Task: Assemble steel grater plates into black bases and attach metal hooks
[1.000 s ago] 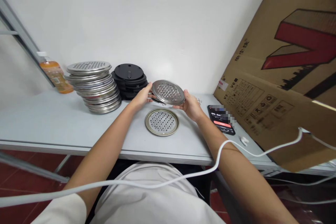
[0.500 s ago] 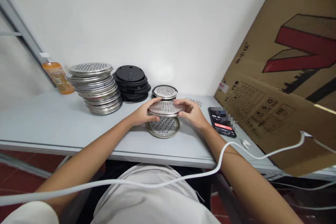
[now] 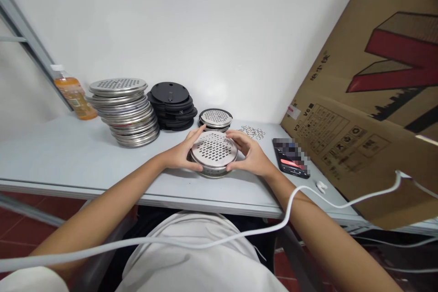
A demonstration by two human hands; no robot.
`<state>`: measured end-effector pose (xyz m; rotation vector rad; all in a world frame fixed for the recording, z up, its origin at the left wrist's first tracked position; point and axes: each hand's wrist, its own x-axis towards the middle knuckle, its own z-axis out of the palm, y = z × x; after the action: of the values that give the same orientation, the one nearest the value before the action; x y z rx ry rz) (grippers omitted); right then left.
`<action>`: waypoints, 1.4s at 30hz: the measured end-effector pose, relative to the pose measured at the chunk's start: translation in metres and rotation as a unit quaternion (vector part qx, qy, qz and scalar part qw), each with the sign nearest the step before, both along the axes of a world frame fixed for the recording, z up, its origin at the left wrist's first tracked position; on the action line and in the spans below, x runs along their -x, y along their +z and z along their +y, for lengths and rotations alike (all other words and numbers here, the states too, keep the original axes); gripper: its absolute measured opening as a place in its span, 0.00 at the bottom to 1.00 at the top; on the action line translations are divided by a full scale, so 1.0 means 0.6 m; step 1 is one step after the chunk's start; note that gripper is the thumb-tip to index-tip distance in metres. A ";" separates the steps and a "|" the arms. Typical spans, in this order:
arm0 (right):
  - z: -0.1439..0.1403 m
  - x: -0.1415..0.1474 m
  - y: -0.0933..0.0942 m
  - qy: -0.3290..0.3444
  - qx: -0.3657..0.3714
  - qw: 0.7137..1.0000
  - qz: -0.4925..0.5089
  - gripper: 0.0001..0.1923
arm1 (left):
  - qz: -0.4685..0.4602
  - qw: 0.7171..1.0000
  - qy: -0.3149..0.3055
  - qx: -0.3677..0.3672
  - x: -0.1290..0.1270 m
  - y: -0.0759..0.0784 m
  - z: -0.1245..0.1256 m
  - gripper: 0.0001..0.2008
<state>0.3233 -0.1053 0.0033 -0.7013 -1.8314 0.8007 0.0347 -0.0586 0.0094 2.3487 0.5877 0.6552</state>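
Between my two hands is a round perforated metal disc (image 3: 214, 149), its slotted face up. My left hand (image 3: 185, 151) grips its left rim with thumb in front and fingers behind. At the right rim my right hand (image 3: 250, 154) holds it the same way. Below it shows the edge of a lower metal disc (image 3: 215, 174) on the table, mostly covered; whether the two touch I cannot tell. Just behind sits a black-rimmed disc with a perforated metal top (image 3: 215, 117). Small metal clips or rings (image 3: 252, 132) lie in a loose pile right of it.
A tall stack of metal discs (image 3: 127, 118) leans at the left, beside a stack of black discs (image 3: 171, 105). An orange bottle (image 3: 75, 96) stands at the far left. A phone (image 3: 290, 159), a white earbud (image 3: 321, 186), a cardboard box (image 3: 342, 114) and a white cable (image 3: 212, 240) are at the right and front.
The held disc has come down and tilted so its face shows more fully, now covering most of the lower disc. Both hands have stayed on its rim.
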 end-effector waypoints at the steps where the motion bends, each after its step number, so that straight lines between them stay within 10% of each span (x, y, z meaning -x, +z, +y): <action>1: -0.002 -0.002 -0.002 -0.002 -0.005 1.000 -0.014 0.42 | 0.013 1.000 0.003 -0.002 -0.001 0.001 -0.002 0.64; 42: -0.010 -0.005 -0.002 -0.029 -0.069 0.981 -0.181 0.37 | 0.150 0.988 0.042 0.000 0.001 0.011 -0.013 0.66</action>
<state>0.3260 -0.1113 0.0023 -0.8473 -2.1583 0.5251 0.0340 -0.0667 0.0158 2.4521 0.8210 0.3364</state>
